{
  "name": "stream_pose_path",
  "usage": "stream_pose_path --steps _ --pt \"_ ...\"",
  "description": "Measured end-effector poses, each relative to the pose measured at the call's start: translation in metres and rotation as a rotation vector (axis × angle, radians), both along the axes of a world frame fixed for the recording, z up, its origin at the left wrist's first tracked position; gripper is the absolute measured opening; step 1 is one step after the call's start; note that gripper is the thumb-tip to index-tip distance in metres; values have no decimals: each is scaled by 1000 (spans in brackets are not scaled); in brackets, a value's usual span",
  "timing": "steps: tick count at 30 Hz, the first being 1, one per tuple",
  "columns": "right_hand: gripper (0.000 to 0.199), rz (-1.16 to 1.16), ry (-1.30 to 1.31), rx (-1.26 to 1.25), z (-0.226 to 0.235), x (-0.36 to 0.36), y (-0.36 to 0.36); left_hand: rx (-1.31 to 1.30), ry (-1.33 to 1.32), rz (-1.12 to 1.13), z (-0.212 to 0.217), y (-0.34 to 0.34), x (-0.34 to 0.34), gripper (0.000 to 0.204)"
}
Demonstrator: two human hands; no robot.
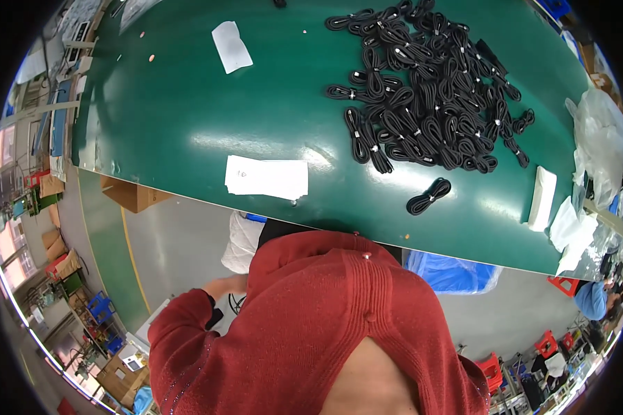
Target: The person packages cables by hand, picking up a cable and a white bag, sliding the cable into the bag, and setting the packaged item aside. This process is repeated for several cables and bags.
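Note:
My left hand (230,284) hangs low beside my body, partly covered by my red sweater (311,311). Its fingers are hidden. A thin black loop (237,304) shows just below it, too small to name. My right hand is out of sight. On the green table in front of me, a large heap of coiled black cables (429,104), each tied in a bundle, spreads over the right half. One cable bundle (429,196) lies apart, nearer the table's front edge. White paper sheets (266,178) rest near the front edge, left of the cables.
A crumpled white paper (232,47) lies toward the table's far left. On the right are a narrow white stack (542,198) and clear plastic bags (602,131). Below the table are a cardboard box (135,195) and a blue plastic-wrapped bin (453,272). Another person (592,299) sits far right.

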State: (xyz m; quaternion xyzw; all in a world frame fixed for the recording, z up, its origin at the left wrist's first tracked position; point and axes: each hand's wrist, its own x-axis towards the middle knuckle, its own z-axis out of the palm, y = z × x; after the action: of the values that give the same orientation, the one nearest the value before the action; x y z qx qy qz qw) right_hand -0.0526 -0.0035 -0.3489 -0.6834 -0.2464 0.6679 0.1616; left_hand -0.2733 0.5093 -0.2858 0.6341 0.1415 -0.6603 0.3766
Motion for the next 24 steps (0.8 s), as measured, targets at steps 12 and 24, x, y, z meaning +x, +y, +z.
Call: stream_pose_path --steps 12,24 --pt "40 -214 375 -277 2 -164 -3 -131 112 -330 8 63 72 54" --pt "49 -344 707 -450 -7 -319 66 -119 95 -705 5 126 105 57"
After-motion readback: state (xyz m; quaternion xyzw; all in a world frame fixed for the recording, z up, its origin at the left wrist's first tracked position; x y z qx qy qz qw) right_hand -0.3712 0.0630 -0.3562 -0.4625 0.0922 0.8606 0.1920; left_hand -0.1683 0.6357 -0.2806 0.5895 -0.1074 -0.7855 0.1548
